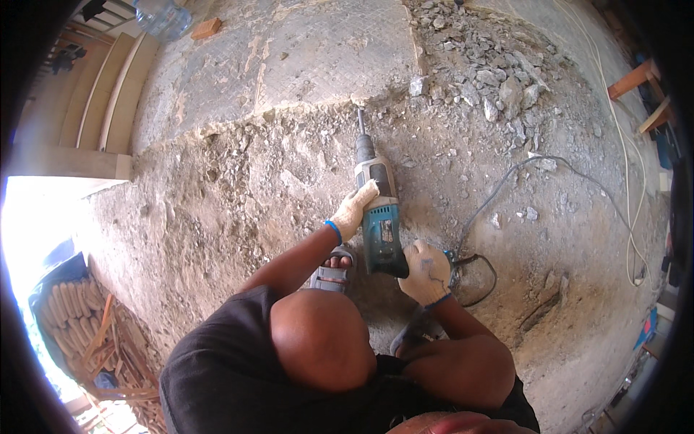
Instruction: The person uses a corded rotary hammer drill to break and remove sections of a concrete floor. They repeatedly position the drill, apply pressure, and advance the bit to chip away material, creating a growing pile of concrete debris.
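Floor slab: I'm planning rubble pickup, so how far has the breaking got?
Done: the near floor is stripped to rough rubble base, with broken chunks piled far right. In hand: the left hand and right hand hold the teal rotary hammer, its chisel at the slab's broken edge. Left: the intact patterned concrete slab beyond.
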